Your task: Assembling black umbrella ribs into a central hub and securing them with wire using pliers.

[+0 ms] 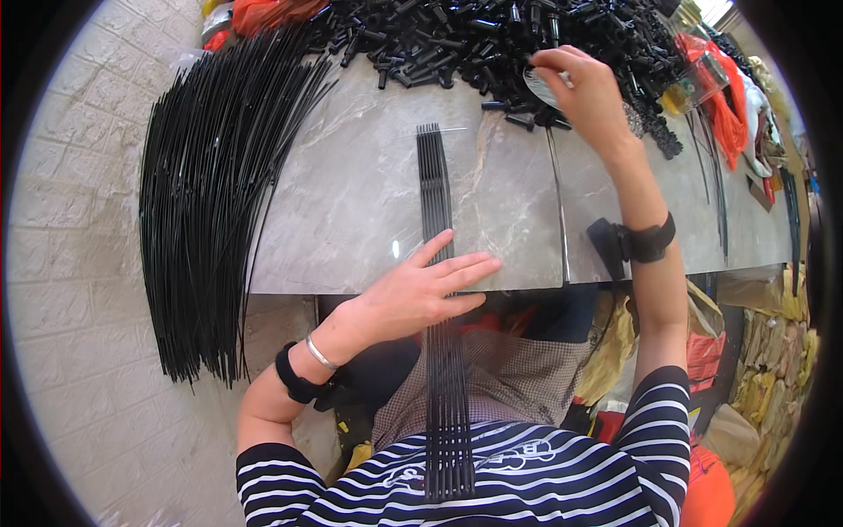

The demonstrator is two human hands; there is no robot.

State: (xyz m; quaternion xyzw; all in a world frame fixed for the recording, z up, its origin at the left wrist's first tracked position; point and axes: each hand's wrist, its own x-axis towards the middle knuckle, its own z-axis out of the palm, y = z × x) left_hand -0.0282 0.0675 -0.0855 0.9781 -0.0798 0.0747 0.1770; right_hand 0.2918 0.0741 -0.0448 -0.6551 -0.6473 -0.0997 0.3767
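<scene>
While the left hand [420, 292] lies spread-fingered across a row of black rods [434, 193] at centre frame, the right hand [587, 98], upper right, pinches its fingertips together over a round dish [538, 88]; whether they hold anything, I cannot tell. Black tubes [426, 63] heap along the top.

Smooth rods [436, 206] (plastic-looking, faintly glossy)
</scene>
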